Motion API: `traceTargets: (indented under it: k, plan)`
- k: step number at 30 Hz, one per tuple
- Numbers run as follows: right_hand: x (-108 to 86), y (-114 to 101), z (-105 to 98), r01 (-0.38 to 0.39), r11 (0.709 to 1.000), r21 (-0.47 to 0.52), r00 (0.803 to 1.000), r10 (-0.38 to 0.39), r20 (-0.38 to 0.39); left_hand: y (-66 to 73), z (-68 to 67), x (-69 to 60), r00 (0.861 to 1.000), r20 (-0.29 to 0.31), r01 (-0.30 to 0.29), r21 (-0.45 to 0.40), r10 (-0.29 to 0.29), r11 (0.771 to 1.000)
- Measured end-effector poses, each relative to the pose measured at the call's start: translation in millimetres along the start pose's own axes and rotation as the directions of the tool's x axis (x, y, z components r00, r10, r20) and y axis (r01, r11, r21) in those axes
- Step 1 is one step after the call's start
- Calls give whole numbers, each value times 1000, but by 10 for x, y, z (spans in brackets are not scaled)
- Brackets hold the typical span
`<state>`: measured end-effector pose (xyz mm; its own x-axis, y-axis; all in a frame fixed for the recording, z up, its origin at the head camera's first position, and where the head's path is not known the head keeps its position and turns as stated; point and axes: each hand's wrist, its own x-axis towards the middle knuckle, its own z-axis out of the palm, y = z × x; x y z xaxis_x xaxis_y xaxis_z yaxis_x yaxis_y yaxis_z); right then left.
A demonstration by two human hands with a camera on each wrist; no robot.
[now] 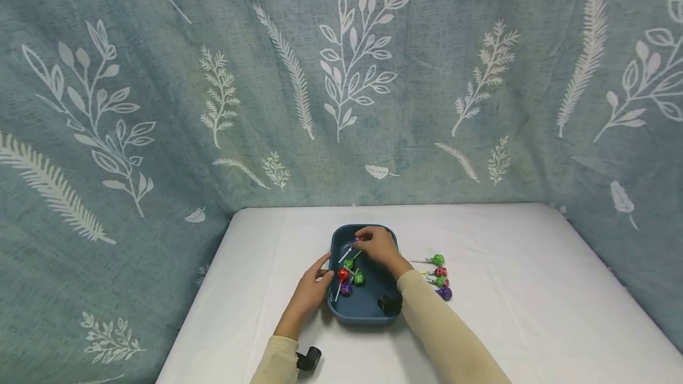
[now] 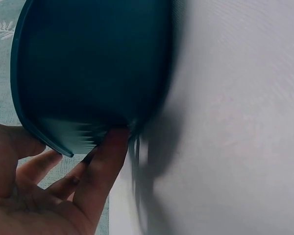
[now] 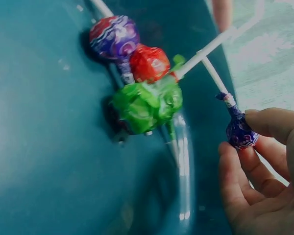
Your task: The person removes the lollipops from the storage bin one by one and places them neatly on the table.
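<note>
Blue plastic tray point(image 1: 363, 319) with attendant hands. The tray is a rounded rectangle, smooth and faintly glossy, with raised walls and a slim lip. Right hand point(image 1: 380, 245): reaches over the tray's far half, thumb and fingers pinching the wrapped head of a purple lollipop point(image 3: 241, 132), a narrow grip. The head is a small ball in crinkled, patterned foil; its straight white stick slants across the inside of the tray, and the wrapper is gathered to a ruffled neck where the two meet. Left hand point(image 1: 309, 289): at the tray's left wall, thumb over the lip and the other fingers spread along the outer face, a loose hold on the wall

Within the tray, toward its left wall, lies a close cluster of round, stick-mounted sweets: an upper green lollipop point(image 1: 348, 264), a red lollipop point(image 1: 343, 274), a lower green lollipop point(image 1: 359, 278) and a second purple lollipop point(image 1: 346, 288). Their wrappers are shiny and creased, their pale sticks pointing in several directions

To the right of the tray, a short column of further lollipops point(image 1: 438, 259) in green, red and purple lies with sticks directed toward it. Beneath the tray spreads a white cloth point(image 1: 533, 289), matt and lightly creased; behind it hangs blue-green fabric point(image 1: 299, 153) of mottled weave, printed with white sprigs and feathery leaves. Cream sleeves point(image 1: 448, 330) of plain cloth enter from the tray's near side
</note>
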<state>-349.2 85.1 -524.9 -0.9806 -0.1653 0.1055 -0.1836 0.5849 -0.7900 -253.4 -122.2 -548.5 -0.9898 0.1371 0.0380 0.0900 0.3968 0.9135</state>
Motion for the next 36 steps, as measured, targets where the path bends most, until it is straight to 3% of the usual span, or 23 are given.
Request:
traceTargets:
  k: [10,17,22,29,36]
  plan:
    - [-100,-87,-112,1,1000,28,1000,0,-12,-26,4,7,1000,-3,-8,9,8,1000]
    - [-299,-148,-267,33,998,55,999,-32,-23,-27,12,12,1000,-9,5,12,-5,1000]
    - [-438,-160,-350,13,997,79,999,-10,-37,-47,6,19,1000,-15,-1,9,1,1000]
    - [-587,-82,-389,-10,997,73,995,17,-97,-46,12,15,1000,-13,-8,-1,8,1000]
    - [-749,-46,-410,-26,989,145,984,51,-171,-42,14,10,1000,-11,-2,-2,2,1000]
